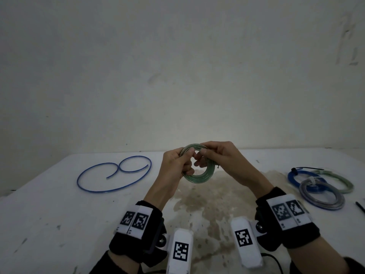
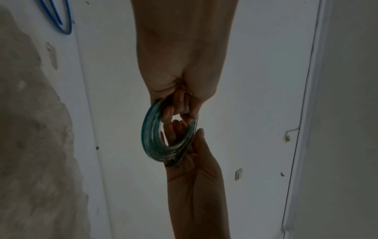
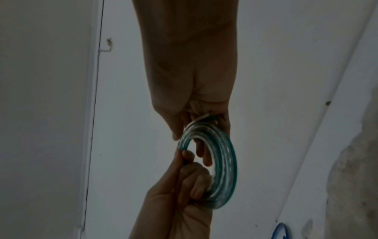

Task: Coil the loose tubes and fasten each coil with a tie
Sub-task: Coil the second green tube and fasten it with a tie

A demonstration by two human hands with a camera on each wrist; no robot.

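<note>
A coil of clear green tube (image 1: 199, 175) (image 2: 152, 142) (image 3: 222, 163) is held in the air above the white table (image 1: 49, 214), between both hands. My left hand (image 1: 180, 165) grips its left side with curled fingers. My right hand (image 1: 209, 155) grips its upper right part, fingers curled through the ring. A small dark tie tip (image 1: 218, 166) sticks out at the coil's right edge. A loose blue tube (image 1: 114, 174) lies in open loops on the table at the left.
At the right lie three tied coils: a blue one (image 1: 296, 177), a pale green one (image 1: 343, 183) and a clear grey one (image 1: 322, 195). A dark tie end (image 1: 360, 207) lies at the right edge. The wall stands just behind the table.
</note>
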